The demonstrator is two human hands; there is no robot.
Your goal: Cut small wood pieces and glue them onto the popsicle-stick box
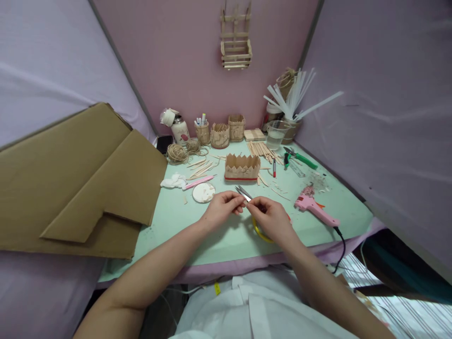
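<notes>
My left hand [228,204] and my right hand [269,214] meet over the middle of the table, fingertips almost touching. Both are closed in a pinch; whatever sits between the fingers is too small to make out. Beneath my right hand is a pair of scissors [241,190], its blades pointing away from me and its yellow handle partly hidden by the hand. Just beyond stands a zigzag-edged box [242,168] with a red strip along its base. A round white dish [204,192] lies left of my left hand, near a pink pen-like tool [199,182].
Right of my hands lies a pink glue gun [316,210], its cord running over the table edge. Green-handled pliers [305,160], wooden sticks [263,150] and a plastic cup [276,135] stand farther back. Twine [177,154] lies back left. Large cardboard [95,179] covers the left side.
</notes>
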